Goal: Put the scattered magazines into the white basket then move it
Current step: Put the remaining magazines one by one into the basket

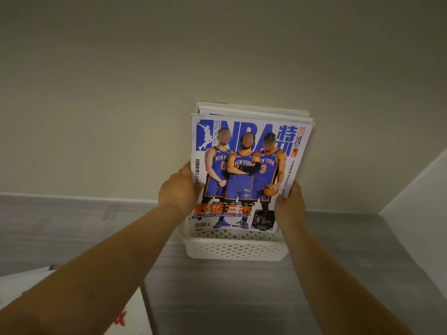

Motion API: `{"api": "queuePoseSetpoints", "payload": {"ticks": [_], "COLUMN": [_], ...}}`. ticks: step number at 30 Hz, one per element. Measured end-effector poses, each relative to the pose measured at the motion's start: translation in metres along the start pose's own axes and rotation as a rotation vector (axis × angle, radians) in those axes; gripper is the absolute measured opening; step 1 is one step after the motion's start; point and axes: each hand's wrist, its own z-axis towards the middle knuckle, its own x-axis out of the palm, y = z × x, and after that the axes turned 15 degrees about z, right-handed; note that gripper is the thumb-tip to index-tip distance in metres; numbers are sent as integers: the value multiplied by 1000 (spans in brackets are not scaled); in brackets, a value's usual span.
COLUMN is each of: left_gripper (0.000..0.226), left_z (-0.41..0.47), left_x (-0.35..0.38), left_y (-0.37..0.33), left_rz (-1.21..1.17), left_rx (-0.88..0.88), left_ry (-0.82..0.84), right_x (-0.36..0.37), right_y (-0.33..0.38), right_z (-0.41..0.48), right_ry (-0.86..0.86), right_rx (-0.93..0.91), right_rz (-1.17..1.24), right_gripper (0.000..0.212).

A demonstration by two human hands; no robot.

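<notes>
At lower left of the frame, a white sheet with red print lies beside the grey worktop. The left hand grips the left edge of the magazine stack; the right hand grips its right edge. The stack stands upright at centre frame, its lower end inside the white basket. Glossy covers are probably slippery and the stack limp; support both edges low. The perforated basket looks light: lift by the rim.

Magazine stack hides white basket interior; rear magazines mostly covered.
</notes>
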Motion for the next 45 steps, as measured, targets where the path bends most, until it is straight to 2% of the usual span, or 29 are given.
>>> {"api": "queuePoseSetpoints", "payload": {"ticks": [2,5,8,11,14,16,18,21,23,25,27,30,34,38,41,43,45], "left_gripper": [45,52,61,49,34,30,28,29,31,35,38,45,40,42,45,37,36], "left_z": [1,-6,-29,-73,-132,-173,-213,-266,-295,-317,-331,-339,-334,-331,-329,-326,-321], "left_x": [-2,-10,-24,-44,-66,-77,-84,-92,-96,-100,-101,-98,-88,-86,-90,-96,-101], "left_y": [1,1,9,40,91,127,159,202,226,242,249,246,228,217,212,205,201], "left_rz": [-34,-280,-317,-272,-255,-243,-215,-183,-141,-71,-16,-16,-119,-293,-571,-770,-878], "left_rx": [6,-36,-75,-69,-156,-265,-364,-508,-554,-562,-528,-430,-318,-455,-482,-514,-542], "left_ry": [55,189,191,125,120,127,146,178,189,199,188,242,347,353,347,309,324], "right_x": [0,0,-5,-11,-11,-4,8,23,28,32,37,36,37,38,39,40,40], "right_y": [1,6,11,12,8,-1,-13,-41,-55,-58,-57,-65,-84,-83,-83,-83,-83], "right_z": [-2,-5,-18,-51,-108,-157,-206,-270,-305,-331,-347,-347,-344,-347,-351,-353,-354], "right_ry": [11,7,-34,-63,-68,4,147,503,667,728,722,754,754,698,661,647,634], "right_rx": [2,-12,-73,-210,-341,-355,-332,-302,-315,-359,-418,-378,-447,-404,-359,-339,-328], "right_rz": [-2,18,-29,-37,-115,-150,-223,-447,-590,-780,-894,-857,-946,-993,-1017,-1021,-1013], "right_gripper": [44,56,67,65,57,57,56,57,61,69,58,59,56,55,55,55,54]}}
